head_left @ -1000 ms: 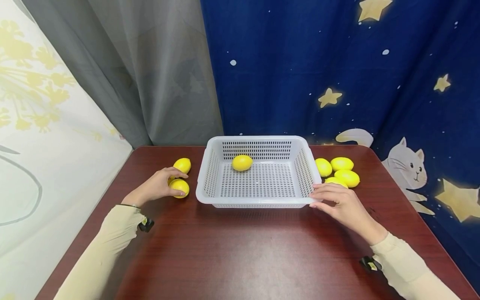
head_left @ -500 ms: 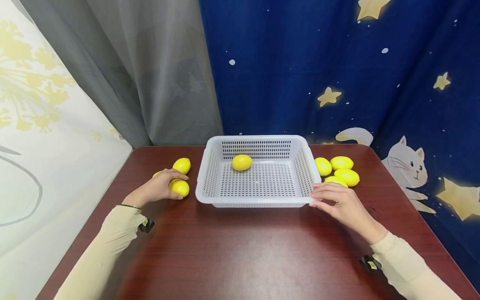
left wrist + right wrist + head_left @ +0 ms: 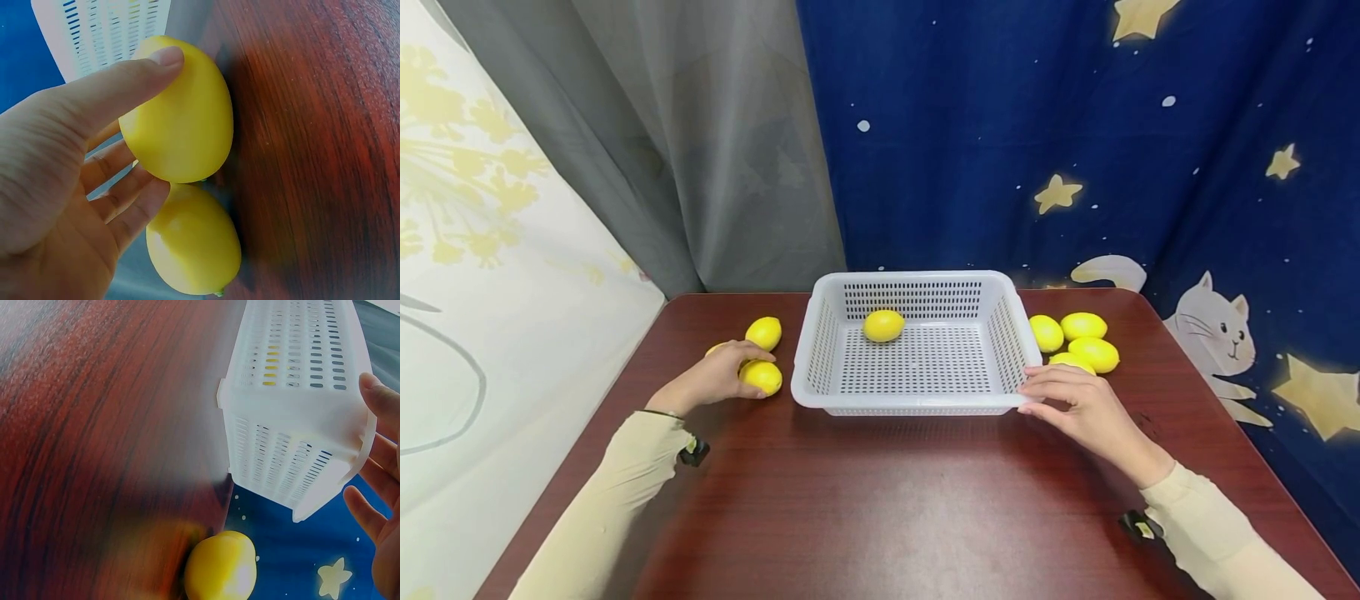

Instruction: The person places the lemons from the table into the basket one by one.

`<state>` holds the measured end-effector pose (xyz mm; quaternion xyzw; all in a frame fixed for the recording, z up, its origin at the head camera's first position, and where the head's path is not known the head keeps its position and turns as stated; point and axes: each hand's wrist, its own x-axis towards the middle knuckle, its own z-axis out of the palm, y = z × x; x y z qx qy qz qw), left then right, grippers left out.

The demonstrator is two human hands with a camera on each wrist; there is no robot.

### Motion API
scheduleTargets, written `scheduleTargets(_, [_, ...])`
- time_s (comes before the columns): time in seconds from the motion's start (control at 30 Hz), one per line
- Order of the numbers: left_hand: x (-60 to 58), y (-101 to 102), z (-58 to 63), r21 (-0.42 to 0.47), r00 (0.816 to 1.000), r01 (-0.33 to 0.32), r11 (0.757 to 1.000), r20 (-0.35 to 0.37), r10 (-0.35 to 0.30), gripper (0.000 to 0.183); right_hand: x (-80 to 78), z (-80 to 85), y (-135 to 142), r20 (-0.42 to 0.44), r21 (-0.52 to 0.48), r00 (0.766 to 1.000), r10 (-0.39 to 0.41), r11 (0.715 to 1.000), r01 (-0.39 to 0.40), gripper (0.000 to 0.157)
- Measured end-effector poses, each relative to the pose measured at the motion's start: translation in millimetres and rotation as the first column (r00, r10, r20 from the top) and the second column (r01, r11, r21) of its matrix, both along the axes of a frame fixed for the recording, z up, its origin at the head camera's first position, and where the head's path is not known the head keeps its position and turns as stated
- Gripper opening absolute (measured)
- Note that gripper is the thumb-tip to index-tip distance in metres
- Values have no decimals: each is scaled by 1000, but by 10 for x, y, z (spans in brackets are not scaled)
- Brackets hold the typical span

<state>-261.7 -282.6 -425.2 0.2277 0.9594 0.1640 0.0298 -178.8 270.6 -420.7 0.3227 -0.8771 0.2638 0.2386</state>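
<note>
My left hand (image 3: 718,375) is at the left of the table, thumb and fingers around a yellow lemon (image 3: 187,119). Close against that fruit in the left wrist view lies a second lemon (image 3: 195,244), near my fingertips. Another lemon (image 3: 763,333) sits just beyond the hand, and one more (image 3: 715,347) peeks out from behind it, mostly hidden. On the other side, my right hand (image 3: 1075,407) holds the near right corner of a white perforated plastic basket (image 3: 913,402), thumb at the front and fingers over the rim. Inside the basket rests a single lemon (image 3: 883,326).
Several lemons (image 3: 1093,355) are grouped on the table right of the basket, one partly covered by my right hand. The dark red-brown wooden table (image 3: 880,500) ends at a blue star-patterned curtain (image 3: 955,150) and a grey curtain (image 3: 745,167).
A lemon has come into sight on the far side of my left hand. The lemon at its fingers has shifted slightly. My right hand and the basket have stayed put.
</note>
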Motion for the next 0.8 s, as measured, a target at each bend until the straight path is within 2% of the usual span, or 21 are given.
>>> scheduleTargets(0.8, [-2, 32, -43, 8, 1000, -20, 1000, -1, 20, 52, 2, 1, -3, -2, -8, 1000, 14, 1000, -14, 45])
